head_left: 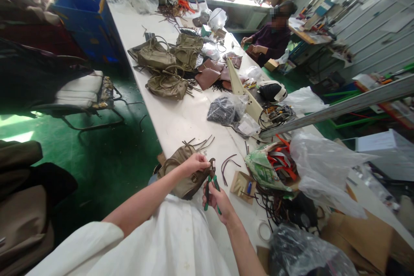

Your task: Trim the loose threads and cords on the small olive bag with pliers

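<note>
My left hand (pixel 196 164) is closed on the top of an olive-brown leather bag (pixel 184 172) lying at the near edge of the long white table (pixel 181 120). Just to its right, my right hand (pixel 217 200) grips green-handled pliers (pixel 211 185), whose jaws point up at the bag's fitting beside my left fingers. Thin dark leather cords (pixel 226 164) lie on the table just beyond the bag.
Three more olive bags (pixel 166 67) and brown leather pieces (pixel 210 75) lie farther up the table. Plastic bags (pixel 323 168), a small cardboard tray (pixel 243 186) and orange straps crowd the right. Another person (pixel 270 36) sits at the far right. A blue crate (pixel 86 21) stands left.
</note>
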`<state>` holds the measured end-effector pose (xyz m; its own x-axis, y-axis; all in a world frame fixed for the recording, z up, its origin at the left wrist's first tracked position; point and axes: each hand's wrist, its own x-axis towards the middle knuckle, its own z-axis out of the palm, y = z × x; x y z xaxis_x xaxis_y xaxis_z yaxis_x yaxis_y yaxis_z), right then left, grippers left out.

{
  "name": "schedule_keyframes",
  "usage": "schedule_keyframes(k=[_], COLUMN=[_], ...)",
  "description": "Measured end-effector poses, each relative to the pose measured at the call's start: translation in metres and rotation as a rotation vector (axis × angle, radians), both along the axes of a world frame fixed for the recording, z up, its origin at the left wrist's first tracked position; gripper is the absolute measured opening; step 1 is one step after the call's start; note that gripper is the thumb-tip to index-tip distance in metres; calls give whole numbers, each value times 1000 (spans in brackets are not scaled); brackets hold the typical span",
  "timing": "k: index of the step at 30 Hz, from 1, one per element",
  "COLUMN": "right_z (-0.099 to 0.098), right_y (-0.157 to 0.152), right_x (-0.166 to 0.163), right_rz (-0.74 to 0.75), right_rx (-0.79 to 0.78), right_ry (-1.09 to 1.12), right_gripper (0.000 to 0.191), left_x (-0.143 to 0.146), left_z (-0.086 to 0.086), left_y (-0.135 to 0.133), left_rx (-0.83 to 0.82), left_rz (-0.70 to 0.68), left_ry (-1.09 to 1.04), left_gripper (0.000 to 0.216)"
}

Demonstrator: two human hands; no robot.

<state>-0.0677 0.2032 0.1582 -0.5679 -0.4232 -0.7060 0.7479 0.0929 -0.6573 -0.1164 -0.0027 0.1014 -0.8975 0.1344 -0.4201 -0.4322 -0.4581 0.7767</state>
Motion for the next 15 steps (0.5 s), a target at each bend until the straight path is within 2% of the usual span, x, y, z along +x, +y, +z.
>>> schedule_keyframes(k=[12,15], right_z=[-5,1], right_y=[-2,3], right_x=[7,2], right_rz=[-53,-1], right_rx=[39,65], right_ry=[17,21], right_gripper=[54,53], left_x=[0,-1], left_z=[4,5], left_y=[3,4], left_rx=[-29,-24], left_rz=[-14,1], left_ry=[30,25], left_gripper=[56,54])
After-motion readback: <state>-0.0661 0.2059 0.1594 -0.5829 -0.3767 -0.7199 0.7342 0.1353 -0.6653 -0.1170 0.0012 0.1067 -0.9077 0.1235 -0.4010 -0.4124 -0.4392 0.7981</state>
